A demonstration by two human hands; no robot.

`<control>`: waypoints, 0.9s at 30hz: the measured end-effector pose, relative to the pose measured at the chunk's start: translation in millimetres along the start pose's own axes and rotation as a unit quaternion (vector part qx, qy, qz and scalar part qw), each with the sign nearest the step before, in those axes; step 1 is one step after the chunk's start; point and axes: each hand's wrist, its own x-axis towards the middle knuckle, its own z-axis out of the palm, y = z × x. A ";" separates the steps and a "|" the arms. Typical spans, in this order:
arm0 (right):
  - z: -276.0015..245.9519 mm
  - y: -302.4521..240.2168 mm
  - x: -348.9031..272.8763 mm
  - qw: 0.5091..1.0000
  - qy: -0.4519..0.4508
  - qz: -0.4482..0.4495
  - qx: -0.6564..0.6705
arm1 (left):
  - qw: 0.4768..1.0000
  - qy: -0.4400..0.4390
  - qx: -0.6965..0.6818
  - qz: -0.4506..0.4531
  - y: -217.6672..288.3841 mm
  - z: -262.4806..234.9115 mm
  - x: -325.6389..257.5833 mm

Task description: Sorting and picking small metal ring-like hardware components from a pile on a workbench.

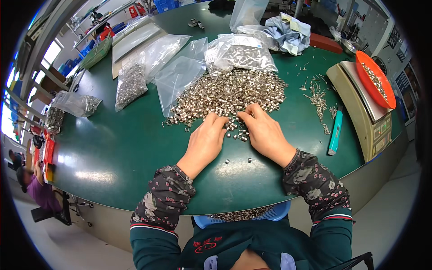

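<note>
From here I see the left hand (204, 140) and right hand (268, 136) curled at the near edge of the heaped metal rings (229, 93) on the table (110, 148), probably to corral loose ones, though I cannot tell whether either pinches any.

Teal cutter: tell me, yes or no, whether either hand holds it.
No, the teal cutter lies beside the scale; left hand and right hand are at the metal rings.
</note>
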 end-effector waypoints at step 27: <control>7.6 -1.6 -4.4 1.000 -0.001 0.005 0.013 | 0.999 -0.024 -0.023 -0.023 10.0 6.3 -3.1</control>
